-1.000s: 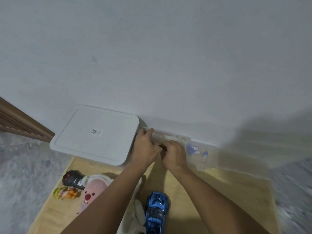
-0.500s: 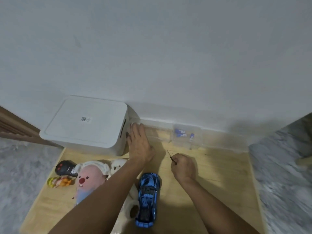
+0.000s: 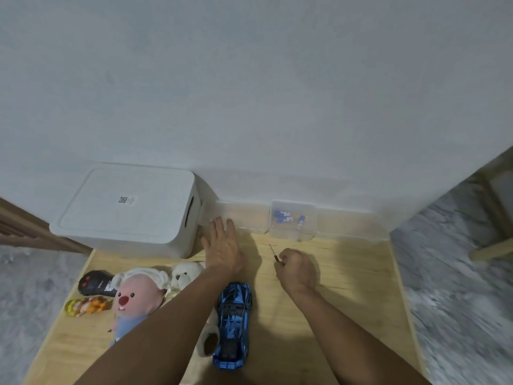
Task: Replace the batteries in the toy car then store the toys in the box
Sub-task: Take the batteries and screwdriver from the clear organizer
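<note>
A shiny blue toy car (image 3: 233, 323) lies on the wooden table (image 3: 347, 315) between my forearms. My right hand (image 3: 298, 269) is closed around a thin screwdriver (image 3: 273, 252) whose tip points toward the wall. My left hand (image 3: 223, 247) is flat and open, fingers spread, just in front of a clear plastic organiser (image 3: 294, 220) by the wall. Blue batteries (image 3: 283, 216) lie in one of its compartments. The white lidded storage box (image 3: 130, 209) stands at the back left, lid on.
Left of the car lie a pink plush (image 3: 136, 298), a white plush bear (image 3: 184, 275), a black remote control (image 3: 95, 283) and a small yellow-orange figure (image 3: 86, 307). A wall rises right behind the table. A wooden chair leg (image 3: 491, 248) stands on the grey floor at right.
Both hands left the clear organiser. My right hand drew back toward me with the screwdriver; my left hand opened and now hovers flat in front of the organiser. The view tilted down.
</note>
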`<state>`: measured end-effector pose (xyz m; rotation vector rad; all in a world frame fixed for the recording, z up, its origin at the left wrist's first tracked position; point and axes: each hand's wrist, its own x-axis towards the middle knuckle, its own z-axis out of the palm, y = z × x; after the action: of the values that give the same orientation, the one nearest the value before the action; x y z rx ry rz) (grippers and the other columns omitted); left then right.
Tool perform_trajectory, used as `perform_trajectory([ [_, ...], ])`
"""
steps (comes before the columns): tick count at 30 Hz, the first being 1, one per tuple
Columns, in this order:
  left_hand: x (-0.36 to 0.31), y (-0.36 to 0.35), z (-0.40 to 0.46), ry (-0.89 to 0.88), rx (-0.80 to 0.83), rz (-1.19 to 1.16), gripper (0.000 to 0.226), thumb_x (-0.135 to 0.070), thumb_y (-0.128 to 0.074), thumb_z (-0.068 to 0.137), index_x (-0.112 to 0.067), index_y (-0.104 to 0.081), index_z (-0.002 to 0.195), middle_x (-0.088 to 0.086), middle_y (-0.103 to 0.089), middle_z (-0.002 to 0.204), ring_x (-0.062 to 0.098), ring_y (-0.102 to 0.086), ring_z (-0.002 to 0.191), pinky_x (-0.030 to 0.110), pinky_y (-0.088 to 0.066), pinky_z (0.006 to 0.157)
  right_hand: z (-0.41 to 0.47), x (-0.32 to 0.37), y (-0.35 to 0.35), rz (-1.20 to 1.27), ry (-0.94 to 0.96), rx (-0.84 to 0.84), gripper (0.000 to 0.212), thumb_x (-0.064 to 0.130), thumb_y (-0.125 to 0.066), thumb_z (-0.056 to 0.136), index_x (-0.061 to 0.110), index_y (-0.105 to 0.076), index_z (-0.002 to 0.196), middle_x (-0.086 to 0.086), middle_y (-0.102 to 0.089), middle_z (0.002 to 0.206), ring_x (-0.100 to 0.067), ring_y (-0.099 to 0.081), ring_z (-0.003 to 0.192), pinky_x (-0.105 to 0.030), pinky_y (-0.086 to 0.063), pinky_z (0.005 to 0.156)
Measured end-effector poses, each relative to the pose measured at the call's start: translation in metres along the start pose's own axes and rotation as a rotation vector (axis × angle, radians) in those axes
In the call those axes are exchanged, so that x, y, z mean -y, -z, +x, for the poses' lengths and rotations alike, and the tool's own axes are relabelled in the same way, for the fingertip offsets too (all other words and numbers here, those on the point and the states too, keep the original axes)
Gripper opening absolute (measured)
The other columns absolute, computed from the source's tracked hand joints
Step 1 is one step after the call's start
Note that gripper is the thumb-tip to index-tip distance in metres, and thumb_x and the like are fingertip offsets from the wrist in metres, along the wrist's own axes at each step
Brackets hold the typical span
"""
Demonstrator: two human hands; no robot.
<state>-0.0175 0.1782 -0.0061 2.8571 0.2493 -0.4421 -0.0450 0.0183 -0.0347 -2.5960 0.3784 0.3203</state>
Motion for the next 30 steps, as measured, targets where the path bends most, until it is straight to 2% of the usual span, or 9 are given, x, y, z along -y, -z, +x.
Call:
perform_trajectory([
  [6, -0.023, 0.000, -0.003, -0.202, -0.137, 0.032, 0.071, -0.012, -0.051, 0.084, -0.013, -0.024, 0.150, 0.012, -0.017, 0.160, 0.029, -0.006, 0.149, 0.048, -0.006, 0.121, 0.012, 0.001, 0.020, 0.620, -0.359, -0.053, 0.027, 0.015, -0.063, 0.079, 0.013, -0.068, 0.106, -0.001, -0.069, 0.098, -0.021, -0.065, 0.093, -0.028, -0.052, 0.079],
  [8, -0.032, 0.000, -0.005, -0.294, -0.148, 0.016, 0.065, -0.015, -0.053, 0.084, -0.013, -0.033, 0.145, 0.008, -0.030, 0.154, 0.027, -0.016, 0.147, 0.044, -0.010, 0.120, 0.019, 0.003, 0.026, 0.900, -0.445, -0.020, 0.024, 0.006, -0.060, 0.079, 0.013, -0.065, 0.101, -0.006, -0.069, 0.092, -0.020, -0.067, 0.080, -0.031, -0.055, 0.064],
  [10, -0.041, -0.002, -0.007, -0.379, -0.148, -0.001, 0.064, -0.021, -0.058, 0.081, -0.012, -0.039, 0.142, 0.005, -0.040, 0.146, 0.025, -0.025, 0.142, 0.039, -0.012, 0.119, 0.024, 0.006, 0.036, 1.069, -0.470, -0.022, 0.017, -0.001, -0.059, 0.082, 0.010, -0.066, 0.093, -0.008, -0.067, 0.085, -0.019, -0.065, 0.069, -0.027, -0.050, 0.054],
  [15, -0.051, -0.003, -0.008, -0.463, -0.200, -0.064, 0.065, -0.009, -0.059, 0.073, -0.007, -0.044, 0.136, 0.008, -0.048, 0.138, 0.025, -0.037, 0.133, 0.037, -0.021, 0.117, 0.029, 0.012, 0.057, 1.231, -0.426, -0.040, 0.018, -0.007, -0.056, 0.085, 0.009, -0.064, 0.080, -0.008, -0.064, 0.076, -0.019, -0.061, 0.070, -0.030, -0.049, 0.057],
  [19, -0.050, 0.000, -0.003, -0.474, -0.277, -0.177, 0.069, 0.002, -0.059, 0.065, -0.003, -0.049, 0.133, 0.011, -0.055, 0.130, 0.028, -0.048, 0.124, 0.036, -0.030, 0.112, 0.035, 0.015, 0.058, 1.219, -0.324, -0.129, 0.030, -0.008, -0.044, 0.087, 0.014, -0.064, 0.081, -0.005, -0.067, 0.080, -0.017, -0.063, 0.073, -0.029, -0.050, 0.059],
  [21, -0.049, -0.002, 0.001, -0.478, -0.290, -0.207, 0.068, 0.005, -0.059, 0.062, -0.002, -0.053, 0.129, 0.012, -0.059, 0.124, 0.030, -0.053, 0.119, 0.038, -0.033, 0.110, 0.041, 0.016, 0.056, 1.160, -0.260, -0.163, 0.029, -0.004, -0.052, 0.088, 0.021, -0.065, 0.080, -0.006, -0.069, 0.086, -0.018, -0.065, 0.077, -0.033, -0.054, 0.064],
  [23, -0.049, -0.002, 0.003, -0.491, -0.251, -0.173, 0.065, 0.001, -0.058, 0.065, -0.004, -0.053, 0.130, 0.010, -0.060, 0.122, 0.029, -0.052, 0.119, 0.037, -0.033, 0.111, 0.049, 0.017, 0.055, 1.059, -0.195, -0.190, 0.020, 0.006, -0.062, 0.087, 0.025, -0.068, 0.084, -0.005, -0.072, 0.092, -0.021, -0.067, 0.084, -0.039, -0.057, 0.079],
  [25, -0.049, 0.001, 0.004, -0.476, -0.152, -0.068, 0.066, -0.006, -0.055, 0.074, -0.010, -0.044, 0.139, 0.006, -0.055, 0.130, 0.025, -0.043, 0.129, 0.038, -0.024, 0.116, 0.058, 0.016, 0.057, 0.890, -0.126, -0.207, 0.016, 0.011, -0.061, 0.089, 0.018, -0.073, 0.097, -0.005, -0.073, 0.098, -0.024, -0.068, 0.089, -0.038, -0.055, 0.089],
  [30, -0.049, 0.007, 0.003, -0.414, 0.010, 0.054, 0.067, -0.016, -0.053, 0.083, -0.015, -0.031, 0.147, 0.002, -0.042, 0.148, 0.023, -0.018, 0.147, 0.046, -0.006, 0.121, 0.077, 0.012, 0.064, 0.366, 0.069, -0.150, 0.028, 0.008, -0.049, 0.095, 0.007, -0.068, 0.116, -0.011, -0.069, 0.116, -0.027, -0.063, 0.107, -0.023, -0.044, 0.090],
])
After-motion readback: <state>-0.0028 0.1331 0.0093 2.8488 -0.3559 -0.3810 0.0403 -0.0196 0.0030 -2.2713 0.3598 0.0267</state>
